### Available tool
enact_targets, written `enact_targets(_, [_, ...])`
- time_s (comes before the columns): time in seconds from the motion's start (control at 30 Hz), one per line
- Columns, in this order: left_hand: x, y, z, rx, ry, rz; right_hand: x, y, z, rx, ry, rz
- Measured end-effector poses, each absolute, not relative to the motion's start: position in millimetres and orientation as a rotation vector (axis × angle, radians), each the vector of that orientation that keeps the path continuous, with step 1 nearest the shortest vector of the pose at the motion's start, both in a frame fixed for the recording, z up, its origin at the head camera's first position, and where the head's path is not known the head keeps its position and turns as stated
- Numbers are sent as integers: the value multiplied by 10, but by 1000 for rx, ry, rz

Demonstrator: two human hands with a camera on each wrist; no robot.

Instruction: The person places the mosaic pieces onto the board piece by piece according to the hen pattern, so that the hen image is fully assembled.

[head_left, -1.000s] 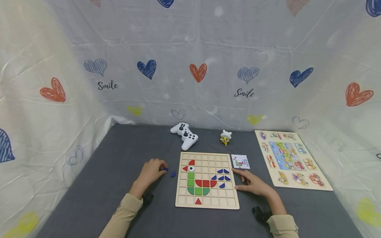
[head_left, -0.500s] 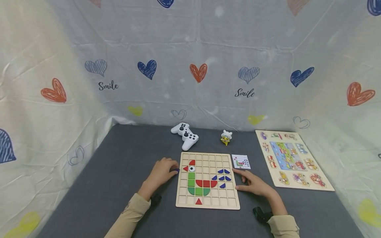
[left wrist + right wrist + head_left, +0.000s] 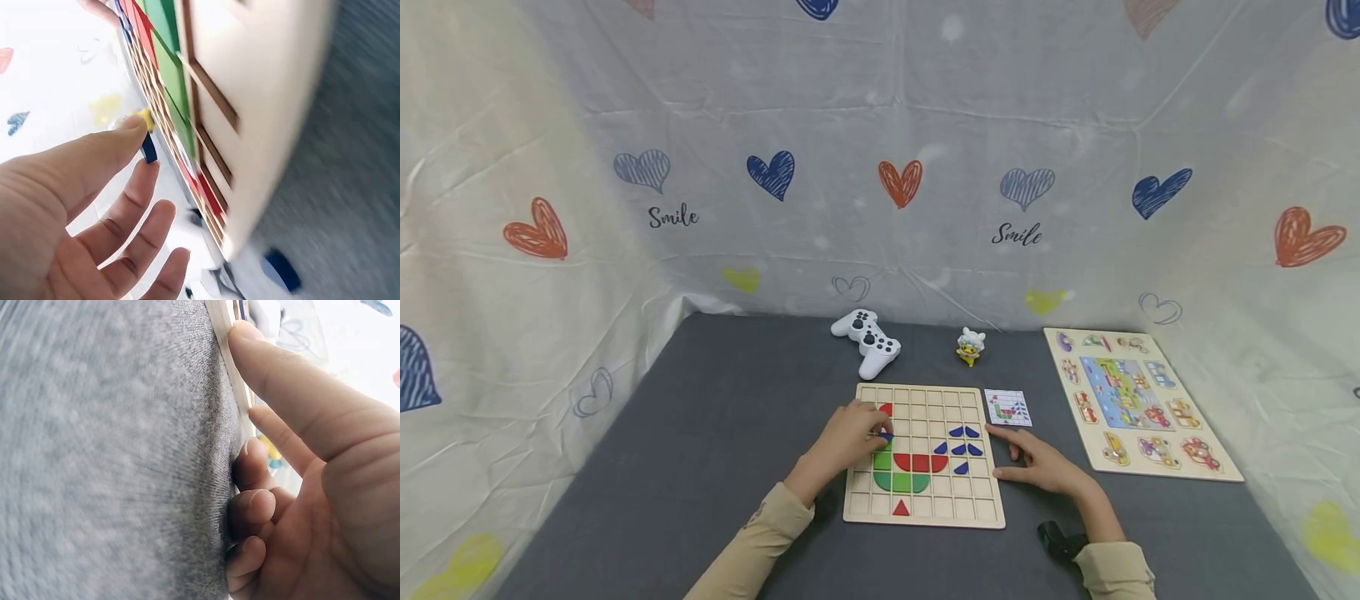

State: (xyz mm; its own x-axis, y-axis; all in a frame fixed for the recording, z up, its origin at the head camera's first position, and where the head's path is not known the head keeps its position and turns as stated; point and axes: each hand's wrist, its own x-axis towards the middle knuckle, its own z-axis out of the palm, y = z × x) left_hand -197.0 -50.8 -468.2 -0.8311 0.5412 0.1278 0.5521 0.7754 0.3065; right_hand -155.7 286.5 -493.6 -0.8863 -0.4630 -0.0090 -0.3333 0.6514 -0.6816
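Note:
My left hand (image 3: 847, 437) pinches a small blue puzzle piece (image 3: 149, 147) between thumb and index finger, above the left part of the wooden grid board (image 3: 951, 508). Its other fingers spread loosely below in the left wrist view. Another blue piece (image 3: 281, 270) lies on the cloth beside the board; in the head view the left hand hides it. On the board are green squares (image 3: 883, 460), a row of red pieces (image 3: 919, 462) and several blue pieces (image 3: 973, 450). My right hand (image 3: 1045, 461) touches the board's right edge with thumb and index fingertips, the other fingers bent.
A small pattern card (image 3: 1008, 408) lies by the board's upper right corner. Behind the board are a white game controller (image 3: 866, 342) and a small yellow-and-white figurine (image 3: 970, 346). A picture puzzle board (image 3: 1138, 404) lies at the right of the grey tabletop (image 3: 715, 383).
My left hand has brought the blue piece from the cloth left of the board rightward over its left columns, now covering the white eye piece. My right hand stays at the edge.

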Motion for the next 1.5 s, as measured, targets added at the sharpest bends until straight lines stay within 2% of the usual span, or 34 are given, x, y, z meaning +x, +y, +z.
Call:
enact_targets(0.8, [-1967, 161, -4546, -1250, -2940, -575, -1559, 2868, -4928, -647, 2680, -1049])
enact_targets(1.5, [-1950, 692, -4651, -1432, -2905, -322, -1548, 2857, -4922, -654, 2676, -1066])
